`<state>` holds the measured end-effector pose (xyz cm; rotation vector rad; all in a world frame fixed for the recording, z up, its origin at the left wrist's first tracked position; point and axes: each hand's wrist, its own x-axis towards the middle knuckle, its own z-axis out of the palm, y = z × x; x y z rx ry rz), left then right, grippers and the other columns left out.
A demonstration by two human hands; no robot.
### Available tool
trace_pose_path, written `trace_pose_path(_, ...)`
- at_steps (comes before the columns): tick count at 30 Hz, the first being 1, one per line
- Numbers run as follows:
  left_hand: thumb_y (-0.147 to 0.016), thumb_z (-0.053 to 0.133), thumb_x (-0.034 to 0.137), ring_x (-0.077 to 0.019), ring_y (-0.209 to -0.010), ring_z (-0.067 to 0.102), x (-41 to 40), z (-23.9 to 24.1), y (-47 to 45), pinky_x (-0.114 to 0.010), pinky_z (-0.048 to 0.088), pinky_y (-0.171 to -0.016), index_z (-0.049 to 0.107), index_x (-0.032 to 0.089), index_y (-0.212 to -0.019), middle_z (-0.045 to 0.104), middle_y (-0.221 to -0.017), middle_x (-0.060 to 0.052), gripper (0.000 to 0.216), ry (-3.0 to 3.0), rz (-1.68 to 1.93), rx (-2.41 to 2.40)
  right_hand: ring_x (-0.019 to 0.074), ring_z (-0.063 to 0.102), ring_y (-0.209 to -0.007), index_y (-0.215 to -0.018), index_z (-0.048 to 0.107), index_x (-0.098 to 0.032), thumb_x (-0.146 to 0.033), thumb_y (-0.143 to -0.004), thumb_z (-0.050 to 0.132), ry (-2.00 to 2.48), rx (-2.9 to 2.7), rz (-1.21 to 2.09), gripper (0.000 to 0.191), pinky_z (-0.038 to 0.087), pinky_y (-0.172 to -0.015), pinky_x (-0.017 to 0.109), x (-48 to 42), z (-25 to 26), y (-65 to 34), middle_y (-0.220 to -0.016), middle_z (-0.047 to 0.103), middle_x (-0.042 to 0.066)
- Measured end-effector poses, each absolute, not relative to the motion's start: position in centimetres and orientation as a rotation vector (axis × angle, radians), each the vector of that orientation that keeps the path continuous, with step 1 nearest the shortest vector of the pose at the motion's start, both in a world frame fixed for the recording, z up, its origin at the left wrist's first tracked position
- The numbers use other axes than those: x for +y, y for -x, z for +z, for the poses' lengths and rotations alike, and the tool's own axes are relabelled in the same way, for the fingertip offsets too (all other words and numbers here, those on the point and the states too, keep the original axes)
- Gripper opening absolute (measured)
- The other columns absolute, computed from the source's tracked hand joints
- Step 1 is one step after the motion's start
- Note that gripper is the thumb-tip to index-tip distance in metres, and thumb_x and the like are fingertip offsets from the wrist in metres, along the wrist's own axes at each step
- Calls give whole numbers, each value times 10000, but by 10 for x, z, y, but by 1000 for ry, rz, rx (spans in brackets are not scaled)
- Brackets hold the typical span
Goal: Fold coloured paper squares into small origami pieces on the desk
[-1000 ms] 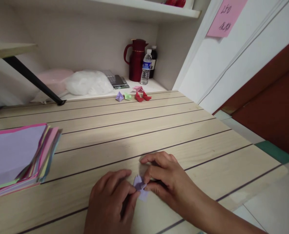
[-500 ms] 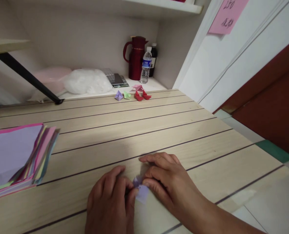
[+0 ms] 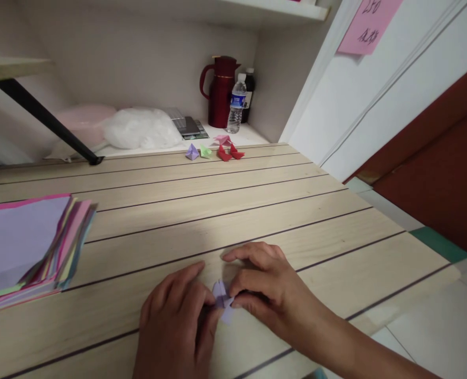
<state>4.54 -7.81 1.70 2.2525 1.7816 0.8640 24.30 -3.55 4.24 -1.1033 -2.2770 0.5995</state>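
Note:
A small folded piece of lilac paper [image 3: 221, 301] lies on the pale wooden table [image 3: 225, 210] near its front edge. My left hand [image 3: 176, 326] pinches its left side with curled fingers. My right hand [image 3: 265, 292] pinches its right side between thumb and fingers. Most of the paper is hidden by the two hands.
A stack of coloured paper sheets [image 3: 24, 247] lies at the left. Several small folded paper shapes [image 3: 215, 152] sit at the table's far edge. Behind them stand a dark red jug [image 3: 221, 90], a water bottle [image 3: 236, 110] and a white plastic bag [image 3: 141, 129]. A black table leg [image 3: 46, 121] slants at far left.
Both hands keep working the lilac paper in place; the fingers have shifted slightly and less of the paper shows below them. The view has tilted a little.

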Motion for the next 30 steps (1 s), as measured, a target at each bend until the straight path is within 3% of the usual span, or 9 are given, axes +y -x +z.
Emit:
trace_pose_path(9, -893, 534, 269, -249, -1155, 539, -75, 14, -36, -462, 420, -922, 600, 297, -749, 658, -1243, 27, 161, -2248, 893, 1698, 229, 585, -1135, -875, 726, -288, -294, -911, 686, 1122, -2250, 535, 54, 416, -964, 418, -35, 43, -241, -1162, 678, 8)
trace_pose_path(20, -967, 377, 295, -261, -1187, 530, -77, 16, -53, -491, 383, -923, 568, 269, -826, 657, -1252, -36, 239, -2189, 874, 1858, 211, 553, -1107, -864, 651, -250, -218, -935, 648, 1209, -2238, 605, 78, 377, -932, 415, -38, 52, -233, -1162, 651, -6)
trace_pose_path(30, -950, 439, 316, -254, -1161, 561, -76, 15, -50, -476, 416, -908, 568, 268, -837, 659, -1246, -62, 178, -2365, 768, 1861, 247, 534, -1121, -883, 607, -217, -196, -932, 579, 1241, -2331, 479, 61, 415, -934, 443, -38, 50, -223, -1191, 622, 60)
